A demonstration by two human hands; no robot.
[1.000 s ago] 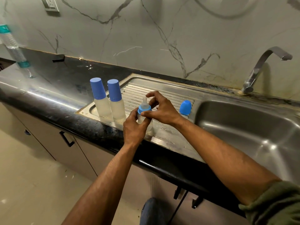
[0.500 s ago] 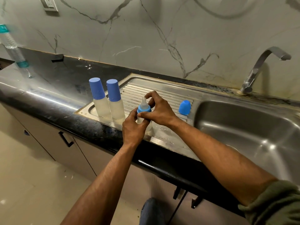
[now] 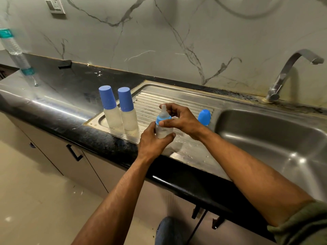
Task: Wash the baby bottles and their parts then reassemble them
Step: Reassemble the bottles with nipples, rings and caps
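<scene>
Brushed steel sink (image 3: 265, 138), ribbed drainboard (image 3: 159, 101); glossy black stone counter (image 3: 53, 106); translucent plastic bottles (image 3: 113, 117); veined marble wall (image 3: 177, 41).

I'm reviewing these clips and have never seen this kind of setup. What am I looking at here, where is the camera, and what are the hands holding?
There is no machine: a person wears a wide-angle camera on the head, looking down at their own arms. The left hand grips the clear body of a small baby bottle. The right hand pinches its blue collar, below the teat. All this happens over the steel drainboard beside the sink basin. On the drainboard stand two capped bottles and one loose blue cap. A tap rises behind the basin.
</scene>
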